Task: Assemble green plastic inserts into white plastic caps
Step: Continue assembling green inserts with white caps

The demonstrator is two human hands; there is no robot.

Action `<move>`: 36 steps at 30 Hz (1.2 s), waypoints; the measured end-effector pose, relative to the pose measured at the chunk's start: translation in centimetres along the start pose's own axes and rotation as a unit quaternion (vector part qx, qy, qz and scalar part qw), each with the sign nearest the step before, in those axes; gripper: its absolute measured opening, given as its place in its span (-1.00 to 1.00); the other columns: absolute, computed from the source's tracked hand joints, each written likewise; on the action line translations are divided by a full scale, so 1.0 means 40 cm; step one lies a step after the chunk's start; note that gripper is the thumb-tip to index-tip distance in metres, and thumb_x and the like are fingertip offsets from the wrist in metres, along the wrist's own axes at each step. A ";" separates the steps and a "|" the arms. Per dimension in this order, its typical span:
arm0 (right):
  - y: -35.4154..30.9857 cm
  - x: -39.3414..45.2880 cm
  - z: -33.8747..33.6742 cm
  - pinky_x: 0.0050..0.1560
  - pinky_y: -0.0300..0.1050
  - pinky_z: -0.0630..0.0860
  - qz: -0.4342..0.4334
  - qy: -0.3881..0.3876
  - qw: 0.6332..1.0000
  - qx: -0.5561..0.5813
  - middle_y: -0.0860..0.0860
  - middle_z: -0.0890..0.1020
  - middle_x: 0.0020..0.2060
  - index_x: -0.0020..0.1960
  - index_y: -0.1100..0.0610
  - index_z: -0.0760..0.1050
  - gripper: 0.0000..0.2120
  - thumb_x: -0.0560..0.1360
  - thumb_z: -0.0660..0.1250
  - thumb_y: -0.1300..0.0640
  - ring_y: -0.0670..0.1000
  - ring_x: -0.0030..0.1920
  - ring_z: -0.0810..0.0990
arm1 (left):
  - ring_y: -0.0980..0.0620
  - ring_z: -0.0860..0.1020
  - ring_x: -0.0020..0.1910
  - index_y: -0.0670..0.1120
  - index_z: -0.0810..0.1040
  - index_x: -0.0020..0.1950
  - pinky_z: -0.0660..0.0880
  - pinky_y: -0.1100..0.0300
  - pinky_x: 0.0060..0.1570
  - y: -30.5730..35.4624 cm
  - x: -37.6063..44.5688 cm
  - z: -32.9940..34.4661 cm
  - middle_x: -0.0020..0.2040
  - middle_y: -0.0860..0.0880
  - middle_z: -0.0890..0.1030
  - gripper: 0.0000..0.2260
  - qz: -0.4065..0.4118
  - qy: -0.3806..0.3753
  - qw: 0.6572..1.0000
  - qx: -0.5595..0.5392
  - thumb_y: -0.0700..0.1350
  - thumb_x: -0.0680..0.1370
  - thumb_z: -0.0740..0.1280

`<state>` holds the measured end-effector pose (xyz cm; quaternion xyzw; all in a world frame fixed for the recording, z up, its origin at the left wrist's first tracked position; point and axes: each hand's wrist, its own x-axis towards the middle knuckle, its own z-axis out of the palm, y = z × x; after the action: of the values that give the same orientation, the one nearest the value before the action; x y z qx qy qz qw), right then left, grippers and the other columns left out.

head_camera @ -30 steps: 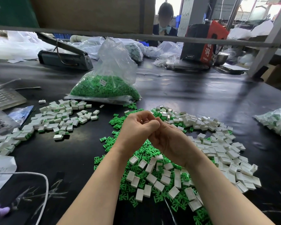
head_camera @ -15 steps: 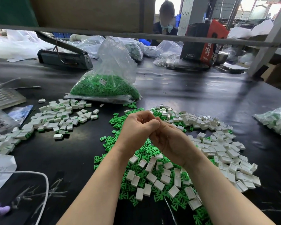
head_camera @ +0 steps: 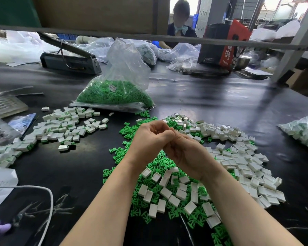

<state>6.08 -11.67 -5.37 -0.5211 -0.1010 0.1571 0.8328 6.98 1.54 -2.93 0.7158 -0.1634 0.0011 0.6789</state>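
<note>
- Step in hand, as I read it: pressing one green insert into one white cap. Left hand [head_camera: 150,139] and right hand [head_camera: 185,153] are brought together, knuckles touching, above the mixed pile near the middle of the table [head_camera: 212,103].
- Grip: both hands have fingers curled inward, facing away from the camera. What they clamp on is hidden; can't tell whether a cap or an insert sits in either one.
- Loose green inserts [head_camera: 128,130] lie scattered under and around the hands, mixed with empty white caps [head_camera: 238,157], which spread out to the right.
- Finished pieces [head_camera: 60,128], white with a green edge showing, sit in a separate heap to the left, well apart from the raw pile.
- Bulk stock: clear bag of green inserts [head_camera: 114,95] stands beyond the hands; another bag of parts [head_camera: 302,130] at the right edge.
- Next move, my guess: seat the insert fully, then drop the piece onto the left heap and pick a fresh cap and insert from the pile below.
- Needs: insert aligned to the cap opening before pressing; parts are small, so misalignment or a half-seated insert is the likely fault.
</note>
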 end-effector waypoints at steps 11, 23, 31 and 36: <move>-0.012 -0.002 -0.004 -0.42 -0.25 0.26 -0.009 0.060 0.973 -0.221 -0.01 0.46 -0.44 -0.20 0.11 0.53 -0.49 0.56 0.10 -0.29 -0.07 -0.43 0.36 | 0.07 0.55 -0.36 -0.08 0.55 -0.23 0.48 0.20 -0.32 -0.014 0.017 -0.034 -0.35 0.02 0.61 -0.88 -0.118 0.075 0.986 -0.095 -0.21 0.50 0.31; -0.077 -0.035 -0.125 -0.16 -0.05 0.56 -0.014 0.299 0.775 -0.557 0.02 0.64 -0.26 -0.10 0.10 0.58 -0.86 0.54 0.37 0.04 0.02 -0.25 0.60 | 0.12 0.66 0.02 -0.24 0.51 0.04 0.61 0.30 -0.24 -0.075 0.023 -0.298 -0.34 -0.08 0.64 -0.82 -0.236 0.392 0.724 -0.516 -0.26 0.67 0.12; -0.082 -0.043 -0.149 -0.08 -0.04 0.61 0.030 0.308 0.682 -0.662 -0.09 0.67 -0.14 -0.09 -0.10 0.61 -0.93 0.52 0.38 0.06 -0.05 -0.16 0.62 | -0.08 0.57 0.24 -0.13 0.25 0.46 0.53 0.07 0.19 -0.049 0.019 -0.304 0.28 -0.23 0.52 -0.67 -0.067 0.408 0.712 -0.567 -0.14 0.70 0.02; -0.058 -0.036 -0.156 0.10 0.04 0.56 0.024 0.295 0.640 -0.709 0.01 0.65 0.05 0.19 -0.09 0.59 -0.79 0.60 0.26 -0.02 0.06 0.05 0.57 | -0.02 0.67 0.02 -0.22 0.46 0.20 0.59 0.15 0.00 -0.036 0.012 -0.275 0.07 -0.15 0.65 -0.70 -0.084 0.324 0.753 -0.567 -0.05 0.68 0.07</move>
<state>7.18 -18.35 -6.02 -0.9729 0.0818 -0.1047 0.1895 10.19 12.15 -3.37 0.1674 0.1562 0.0831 0.9699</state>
